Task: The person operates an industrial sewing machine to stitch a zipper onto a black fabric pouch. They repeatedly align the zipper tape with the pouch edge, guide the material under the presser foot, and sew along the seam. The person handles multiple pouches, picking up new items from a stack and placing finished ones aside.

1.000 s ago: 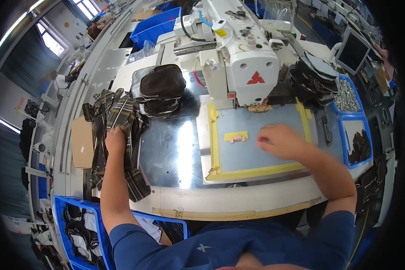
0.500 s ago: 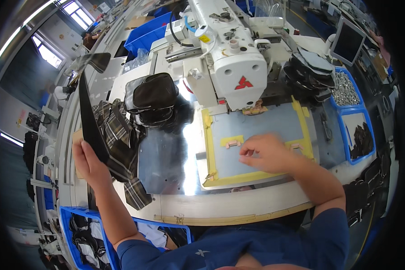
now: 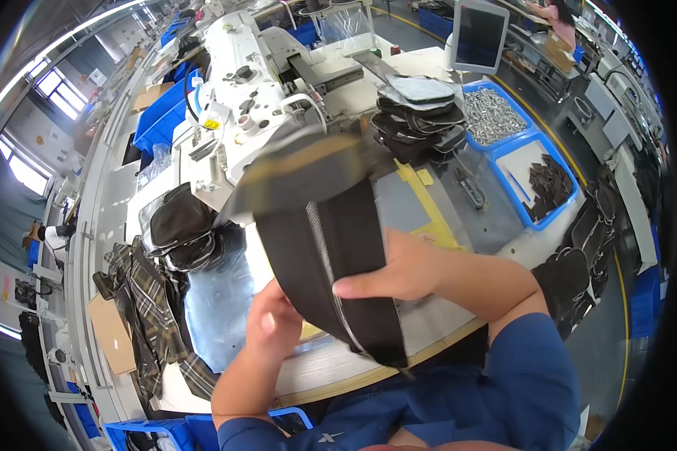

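Note:
A dark fabric panel (image 3: 365,248) with a silver metal zipper (image 3: 326,259) along its middle is held up in front of me. Its far end, a plaid flap (image 3: 301,177), is blurred by motion. My right hand (image 3: 406,270) grips the panel's right edge, thumb laid on top beside the zipper and fingers hidden behind. At the left edge, my left hand (image 3: 273,323) is closed, its curled fingers partly behind the cloth. Beneath the panel, mostly covered, lies a grey plate with yellow tape (image 3: 440,222).
A white sewing machine (image 3: 241,98) stands behind the panel. To the left are a dark pouch stack (image 3: 180,222) and plaid pieces (image 3: 147,301). At the right are stacked dark pieces (image 3: 417,120), a blue bin of metal parts (image 3: 525,113), another blue bin (image 3: 538,223) and a screen (image 3: 478,37).
The dark panel has come from the left to in front of me. My right hand, empty over the taped plate before, now grips it too. The view has turned right.

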`<action>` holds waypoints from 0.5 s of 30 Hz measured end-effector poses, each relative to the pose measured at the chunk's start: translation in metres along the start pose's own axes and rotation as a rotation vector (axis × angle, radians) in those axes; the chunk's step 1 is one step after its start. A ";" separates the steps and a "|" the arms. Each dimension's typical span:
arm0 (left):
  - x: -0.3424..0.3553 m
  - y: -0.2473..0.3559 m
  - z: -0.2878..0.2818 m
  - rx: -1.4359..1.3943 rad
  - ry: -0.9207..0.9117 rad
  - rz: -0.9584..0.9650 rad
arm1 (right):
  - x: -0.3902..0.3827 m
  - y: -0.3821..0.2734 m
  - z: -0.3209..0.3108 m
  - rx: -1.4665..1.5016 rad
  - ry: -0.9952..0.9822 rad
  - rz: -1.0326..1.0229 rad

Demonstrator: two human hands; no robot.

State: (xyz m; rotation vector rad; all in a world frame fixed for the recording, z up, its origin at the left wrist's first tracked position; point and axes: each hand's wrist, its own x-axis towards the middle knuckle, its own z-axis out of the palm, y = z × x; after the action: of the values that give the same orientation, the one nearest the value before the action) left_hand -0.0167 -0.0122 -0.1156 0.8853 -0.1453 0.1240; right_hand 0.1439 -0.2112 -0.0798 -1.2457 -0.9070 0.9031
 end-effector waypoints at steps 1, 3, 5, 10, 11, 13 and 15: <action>0.013 0.001 0.002 0.081 0.045 -0.002 | -0.002 0.004 0.000 -0.039 -0.025 0.037; 0.037 0.003 0.005 0.250 0.144 -0.006 | -0.003 0.011 0.001 -0.109 -0.083 0.109; 0.047 0.007 0.006 0.312 0.207 -0.051 | -0.004 0.011 0.000 -0.228 -0.068 0.040; 0.047 0.004 0.006 0.508 0.118 -0.198 | 0.001 0.006 -0.025 -0.184 0.120 0.051; 0.046 0.000 0.002 0.530 0.070 -0.237 | 0.001 0.006 -0.028 -0.102 0.147 0.013; 0.045 -0.006 0.002 0.486 0.021 -0.301 | 0.002 0.006 -0.033 0.067 0.200 -0.070; 0.047 -0.007 0.008 0.466 -0.004 -0.338 | 0.004 0.008 -0.040 0.072 0.226 -0.015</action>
State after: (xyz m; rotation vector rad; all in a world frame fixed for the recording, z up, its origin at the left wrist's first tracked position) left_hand 0.0304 -0.0204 -0.1072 1.3612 0.0349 -0.1673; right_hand 0.1817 -0.2220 -0.0914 -1.2487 -0.6984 0.7587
